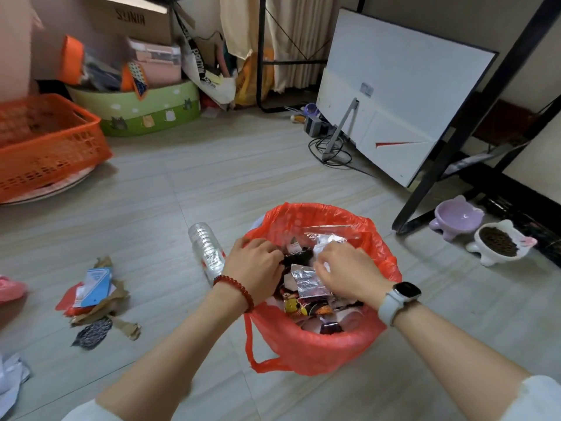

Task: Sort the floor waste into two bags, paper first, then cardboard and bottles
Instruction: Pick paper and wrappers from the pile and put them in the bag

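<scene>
Pressing wrappers down, left hand [258, 265] and right hand [346, 268] are curling narrow inside red bag [303, 350], lower centre; grip unclear. Next: cardboard pile [97, 299] and bottle [206, 247], lower left.

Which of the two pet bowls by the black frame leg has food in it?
The white cat-shaped bowl, nearer the camera, holds dark brown kibble. The lilac bowl behind it, closer to the frame leg, is empty.
</scene>
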`<state>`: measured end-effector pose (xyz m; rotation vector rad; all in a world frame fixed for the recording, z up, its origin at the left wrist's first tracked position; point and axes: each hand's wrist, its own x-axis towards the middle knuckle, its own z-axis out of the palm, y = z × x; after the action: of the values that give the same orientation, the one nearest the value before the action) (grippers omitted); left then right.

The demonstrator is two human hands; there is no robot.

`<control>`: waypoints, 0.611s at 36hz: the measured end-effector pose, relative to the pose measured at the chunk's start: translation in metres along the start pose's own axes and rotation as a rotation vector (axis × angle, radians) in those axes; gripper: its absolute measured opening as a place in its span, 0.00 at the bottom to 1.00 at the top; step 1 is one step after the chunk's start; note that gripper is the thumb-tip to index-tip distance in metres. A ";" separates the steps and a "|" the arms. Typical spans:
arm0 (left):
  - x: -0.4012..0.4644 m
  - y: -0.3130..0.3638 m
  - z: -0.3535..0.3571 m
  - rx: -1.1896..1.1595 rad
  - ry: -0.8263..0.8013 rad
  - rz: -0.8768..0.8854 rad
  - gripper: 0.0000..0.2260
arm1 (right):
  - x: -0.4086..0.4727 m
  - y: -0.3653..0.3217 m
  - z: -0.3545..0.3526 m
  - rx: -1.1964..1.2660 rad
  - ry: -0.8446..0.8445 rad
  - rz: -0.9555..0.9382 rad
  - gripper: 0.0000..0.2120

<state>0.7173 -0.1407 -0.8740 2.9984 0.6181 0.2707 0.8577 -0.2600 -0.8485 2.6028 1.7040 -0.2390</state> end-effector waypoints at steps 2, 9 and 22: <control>-0.009 -0.019 -0.011 -0.046 0.125 -0.044 0.18 | 0.007 -0.014 -0.010 0.025 0.128 -0.009 0.15; -0.064 -0.095 -0.043 -0.118 0.170 -0.382 0.13 | 0.025 -0.101 -0.013 0.323 0.272 -0.223 0.11; -0.228 -0.206 -0.034 -0.333 0.165 -1.052 0.14 | 0.071 -0.286 0.052 0.437 -0.097 -0.334 0.18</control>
<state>0.4253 -0.0416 -0.8978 1.9855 1.7947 0.4607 0.6182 -0.0852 -0.8911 2.4860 2.2576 -0.8152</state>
